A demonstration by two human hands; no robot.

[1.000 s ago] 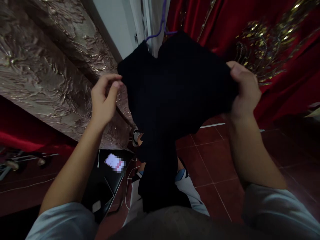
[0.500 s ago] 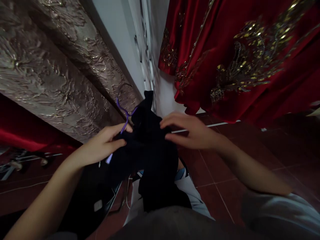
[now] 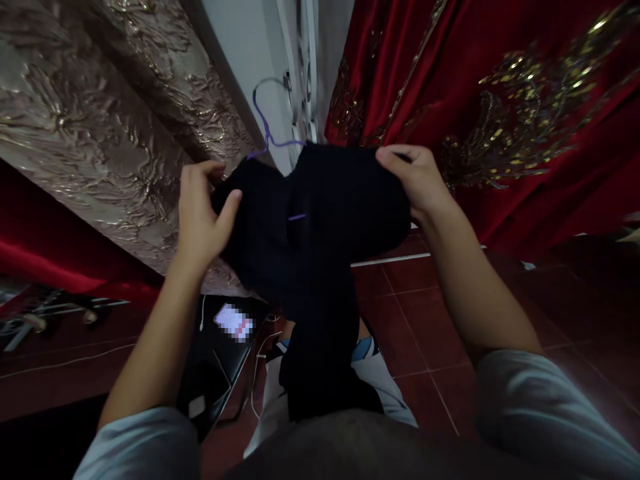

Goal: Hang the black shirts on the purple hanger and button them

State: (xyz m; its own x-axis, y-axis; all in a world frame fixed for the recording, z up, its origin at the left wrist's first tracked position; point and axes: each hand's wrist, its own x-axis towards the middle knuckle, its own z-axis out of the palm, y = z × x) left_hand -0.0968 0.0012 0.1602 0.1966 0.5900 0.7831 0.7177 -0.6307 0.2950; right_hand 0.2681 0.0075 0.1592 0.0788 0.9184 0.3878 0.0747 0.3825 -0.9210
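Observation:
I hold a black garment (image 3: 320, 227) up in front of me on a purple hanger (image 3: 265, 133), whose hook rises above the cloth. My left hand (image 3: 200, 213) grips the garment's left shoulder, thumb on the front. My right hand (image 3: 415, 177) pinches its right shoulder edge. The cloth hangs down between my arms toward my lap.
A gold-patterned brocade fabric (image 3: 100, 113) hangs at the left, a red embroidered garment (image 3: 500, 100) at the right, with a white wall (image 3: 250, 60) between. Below lie a phone (image 3: 233, 322) with a lit screen, a white cable (image 3: 256, 373) and a red tiled floor (image 3: 420, 320).
Half a second ago both hands were bunched low over the crumpled garment. They have risen and spread apart, and the garment is stretched out on the hanger again.

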